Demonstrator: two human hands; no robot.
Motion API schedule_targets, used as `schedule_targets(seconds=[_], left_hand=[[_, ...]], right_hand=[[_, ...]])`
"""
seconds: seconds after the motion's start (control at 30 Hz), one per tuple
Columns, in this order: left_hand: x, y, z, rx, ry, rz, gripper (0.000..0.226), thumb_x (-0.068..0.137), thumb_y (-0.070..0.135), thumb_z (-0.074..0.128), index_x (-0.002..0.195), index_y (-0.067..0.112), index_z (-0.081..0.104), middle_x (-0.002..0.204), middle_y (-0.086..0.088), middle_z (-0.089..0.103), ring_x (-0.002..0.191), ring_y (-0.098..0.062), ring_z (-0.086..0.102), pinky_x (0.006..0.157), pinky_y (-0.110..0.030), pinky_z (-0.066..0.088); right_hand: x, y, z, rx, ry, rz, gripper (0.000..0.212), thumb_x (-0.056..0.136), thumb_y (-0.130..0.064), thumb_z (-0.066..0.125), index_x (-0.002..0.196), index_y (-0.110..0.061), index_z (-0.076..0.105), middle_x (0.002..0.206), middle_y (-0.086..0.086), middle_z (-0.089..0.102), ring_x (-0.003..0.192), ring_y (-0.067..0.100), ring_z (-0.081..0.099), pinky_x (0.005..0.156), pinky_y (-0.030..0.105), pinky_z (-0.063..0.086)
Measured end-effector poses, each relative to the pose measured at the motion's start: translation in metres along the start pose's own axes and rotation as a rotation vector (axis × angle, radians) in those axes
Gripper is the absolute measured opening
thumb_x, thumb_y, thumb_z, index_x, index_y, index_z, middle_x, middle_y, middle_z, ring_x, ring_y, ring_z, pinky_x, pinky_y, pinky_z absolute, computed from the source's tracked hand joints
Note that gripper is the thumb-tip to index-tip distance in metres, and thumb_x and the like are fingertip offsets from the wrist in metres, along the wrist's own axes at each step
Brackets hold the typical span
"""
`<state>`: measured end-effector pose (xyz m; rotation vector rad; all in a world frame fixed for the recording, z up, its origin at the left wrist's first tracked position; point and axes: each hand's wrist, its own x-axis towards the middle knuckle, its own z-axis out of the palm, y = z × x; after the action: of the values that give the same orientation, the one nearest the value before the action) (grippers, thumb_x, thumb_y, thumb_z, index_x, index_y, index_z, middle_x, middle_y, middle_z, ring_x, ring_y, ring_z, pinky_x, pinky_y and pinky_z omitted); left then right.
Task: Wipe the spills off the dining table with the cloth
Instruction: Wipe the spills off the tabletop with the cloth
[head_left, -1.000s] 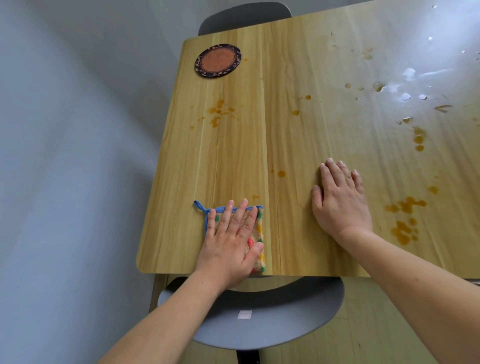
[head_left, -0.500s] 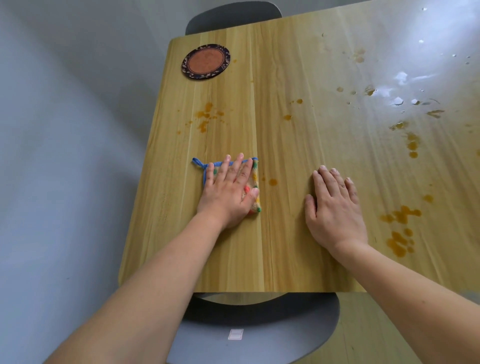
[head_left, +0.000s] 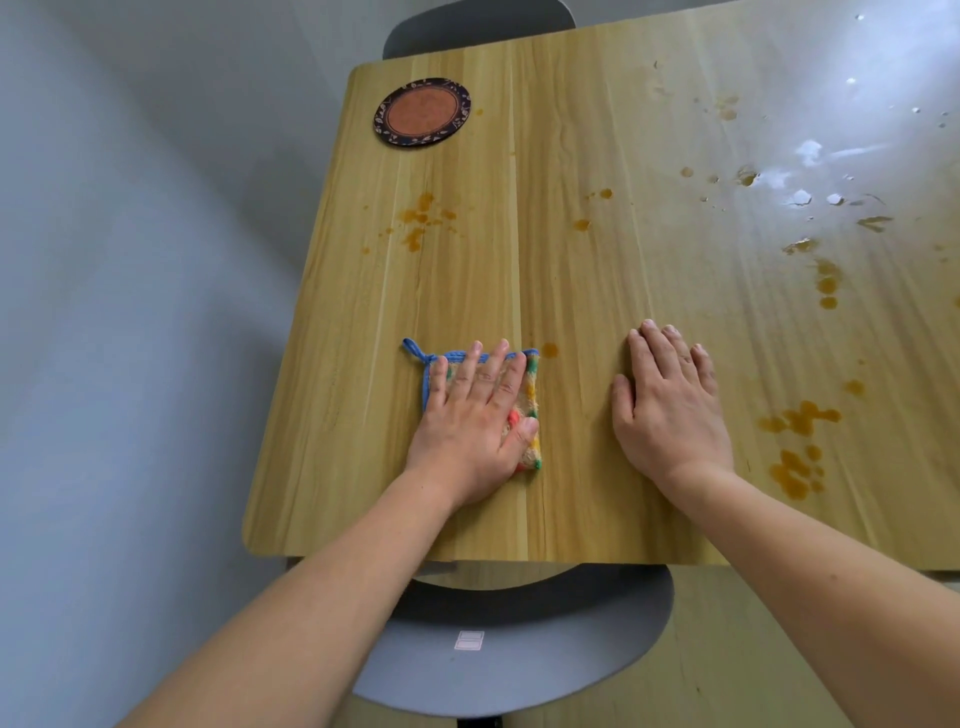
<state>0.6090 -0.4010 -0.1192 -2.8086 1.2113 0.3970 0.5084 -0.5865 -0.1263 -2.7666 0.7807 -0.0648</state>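
Note:
My left hand (head_left: 475, 421) lies flat with straight fingers on a small square cloth (head_left: 529, 410) with a blue border and coloured checks, pressing it onto the wooden dining table (head_left: 571, 291). One orange drop (head_left: 549, 349) sits just beyond the cloth's far right corner. My right hand (head_left: 667, 410) rests flat and open on the bare wood to the right. Orange spills lie in a cluster on the far left (head_left: 421, 221), as two drops in the middle (head_left: 582, 224), and as a big patch by the right edge (head_left: 797, 447). Wet shiny drops (head_left: 800, 197) spread at the far right.
A round brown coaster (head_left: 422, 112) with a dark patterned rim lies near the table's far left corner. A grey chair seat (head_left: 509, 639) sits under the near edge, and another chair back (head_left: 478, 26) shows beyond the far edge. Grey floor lies to the left.
My left hand slid the cloth away from the near edge across the table, and it now stops beside the single orange drop. My right hand stayed flat in about the same place.

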Motion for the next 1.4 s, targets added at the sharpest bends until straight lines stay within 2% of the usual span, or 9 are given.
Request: schedule_targets(seconds=[0.1, 0.23, 0.43, 0.7, 0.87, 1.03, 1.4], left_hand=[[-0.031, 0.015, 0.007, 0.001, -0.016, 0.012, 0.070, 0.092, 0.058, 0.003, 0.147, 0.024, -0.024, 0.155, 0.004, -0.031, 0.140, -0.019, -0.034, 0.115, -0.052, -0.014], [-0.060, 0.028, 0.017, -0.028, 0.011, 0.025, 0.071, 0.093, 0.057, 0.011, 0.150, 0.023, -0.015, 0.157, 0.004, -0.024, 0.143, -0.018, -0.029, 0.115, -0.054, -0.011], [-0.053, 0.025, 0.011, 0.009, -0.033, 0.028, 0.072, 0.093, 0.058, 0.008, 0.148, 0.025, -0.023, 0.154, 0.005, -0.034, 0.139, -0.018, -0.036, 0.114, -0.055, -0.013], [0.009, 0.014, -0.003, 0.012, -0.013, 0.019, 0.073, 0.088, 0.061, 0.002, 0.148, 0.027, -0.022, 0.156, 0.005, -0.028, 0.141, -0.018, -0.033, 0.115, -0.053, -0.014], [0.056, 0.009, -0.013, -0.005, 0.023, 0.013, 0.071, 0.094, 0.059, 0.013, 0.150, 0.027, -0.016, 0.159, 0.005, -0.021, 0.144, -0.018, -0.025, 0.115, -0.053, -0.014], [0.090, 0.007, -0.023, -0.002, 0.027, 0.003, 0.070, 0.095, 0.058, 0.015, 0.151, 0.026, -0.015, 0.159, 0.004, -0.020, 0.145, -0.019, -0.023, 0.114, -0.053, -0.015], [0.093, 0.002, -0.025, 0.001, 0.026, 0.029, 0.069, 0.097, 0.057, 0.013, 0.150, 0.025, -0.016, 0.159, 0.004, -0.022, 0.144, -0.018, -0.024, 0.115, -0.051, -0.017]], right_hand=[[0.000, 0.000, -0.001, -0.005, 0.000, 0.002, 0.057, 0.099, -0.037, 0.026, 0.152, -0.015, 0.021, 0.160, 0.000, 0.014, 0.148, 0.015, 0.003, 0.120, 0.036, -0.003], [-0.002, -0.001, -0.002, 0.009, 0.003, 0.000, 0.057, 0.099, -0.036, 0.027, 0.151, -0.015, 0.022, 0.159, 0.001, 0.016, 0.148, 0.016, 0.004, 0.120, 0.036, -0.002], [-0.001, -0.002, 0.000, 0.005, 0.008, 0.001, 0.056, 0.100, -0.036, 0.028, 0.152, -0.014, 0.022, 0.159, 0.001, 0.015, 0.148, 0.016, 0.004, 0.120, 0.036, -0.003], [0.000, -0.003, 0.003, -0.010, 0.024, 0.014, 0.062, 0.094, -0.039, 0.022, 0.150, -0.014, 0.027, 0.158, 0.002, 0.020, 0.147, 0.017, 0.009, 0.120, 0.036, 0.000], [0.001, -0.002, 0.004, -0.038, 0.026, 0.012, 0.060, 0.095, -0.038, 0.024, 0.150, -0.014, 0.028, 0.158, 0.002, 0.022, 0.147, 0.017, 0.010, 0.119, 0.035, 0.000], [0.002, -0.001, 0.004, -0.036, 0.029, 0.010, 0.060, 0.095, -0.038, 0.023, 0.148, -0.013, 0.031, 0.156, 0.003, 0.025, 0.147, 0.017, 0.013, 0.118, 0.036, 0.001], [0.004, -0.003, 0.001, -0.035, 0.021, 0.012, 0.060, 0.094, -0.036, 0.021, 0.148, -0.013, 0.032, 0.156, 0.003, 0.026, 0.146, 0.016, 0.013, 0.119, 0.035, 0.002]])
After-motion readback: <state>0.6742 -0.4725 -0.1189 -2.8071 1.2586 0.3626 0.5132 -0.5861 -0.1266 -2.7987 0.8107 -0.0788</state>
